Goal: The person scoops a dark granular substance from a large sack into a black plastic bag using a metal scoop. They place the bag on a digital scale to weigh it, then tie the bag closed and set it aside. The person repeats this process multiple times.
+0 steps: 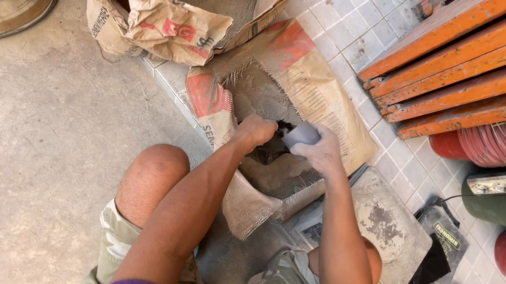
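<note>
Crouching over the torn woven sack (pixel 263 163) on the floor, left hand (pixel 254 132) clenched on its dark opening, right hand (pixel 323 151) gripping a small grey cup (pixel 301 134), scooping looks underway, with the open paper cement bag (pixel 172 14) beyond.

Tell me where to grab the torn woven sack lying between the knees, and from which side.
Grip the woven sack at its frayed open edge near the left hand, coming from above on the knee side. The mouth gapes towards the person there, and the loose cloth folds over, probably giving a fistful. The right hand holds a small grey thing.
</note>
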